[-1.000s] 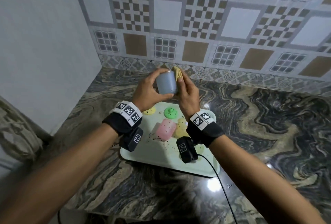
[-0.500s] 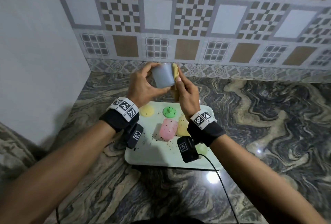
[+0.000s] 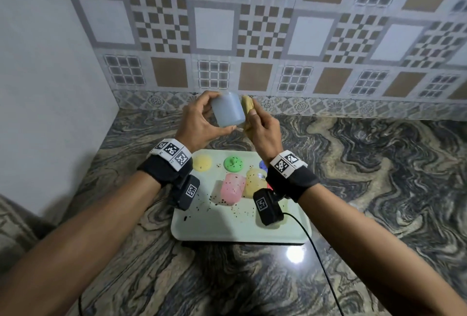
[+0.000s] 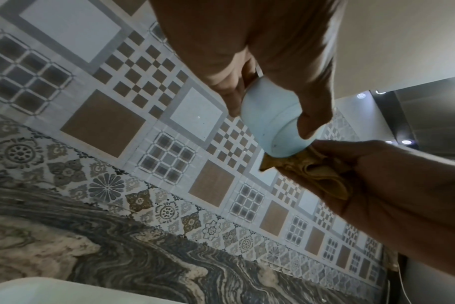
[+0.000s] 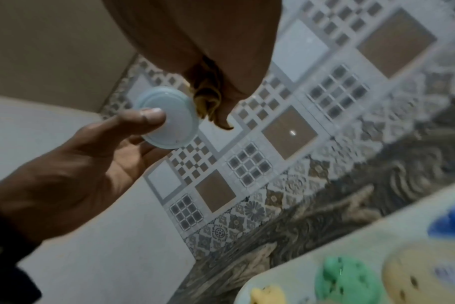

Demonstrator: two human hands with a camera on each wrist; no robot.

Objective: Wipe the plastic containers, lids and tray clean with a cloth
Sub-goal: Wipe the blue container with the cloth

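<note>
Below both raised hands, on the marbled surface [image 3: 379,189], a pale green tray [image 3: 227,229] flecked with dark specks carries the unwiped items: two containers lying on their sides, one pink [image 3: 232,190] and one yellow [image 3: 254,181], plus a yellow lid [image 3: 201,163], a green lid [image 3: 233,164] and part of a blue lid [image 3: 262,164]; something red shows beside the right wrist, too hidden to name. Above, the left hand [image 3: 199,126] curls thumb and fingers around a blue-grey container [image 3: 228,112], while the right hand [image 3: 262,131] pinches a bunched yellow cloth [image 3: 247,109] against its side. The step appears to be wiping this first container; next, it likely needs turning to reach the unwiped faces.
</note>
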